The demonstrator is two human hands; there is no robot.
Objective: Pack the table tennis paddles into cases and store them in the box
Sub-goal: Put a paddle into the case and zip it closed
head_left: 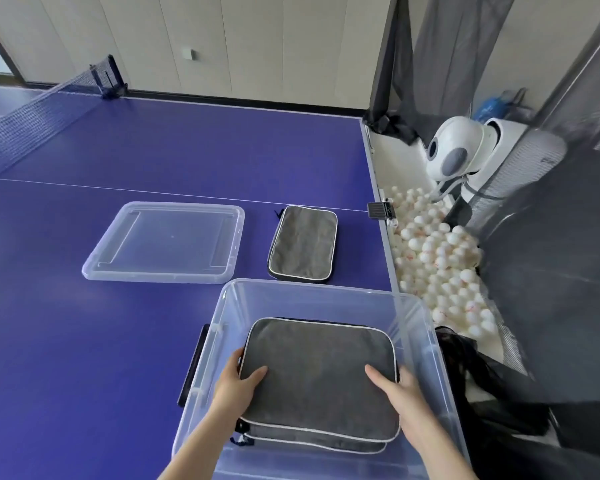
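Observation:
A clear plastic box [420,327] stands at the near right of the blue table. Inside it lies a grey paddle case with white piping [321,372], stacked on another grey case [312,444] whose edge shows beneath. My left hand [238,384] grips the top case's left edge, thumb on top. My right hand [397,393] grips its right edge the same way. A third grey case [303,243] lies zipped on the table beyond the box. No bare paddle is in view.
The box's clear lid [165,242] lies on the table [84,341] to the left of the third case. A net [32,123] crosses the far left. Off the right edge are a ball-catch net with several white balls [440,261] and a white ball machine [465,152].

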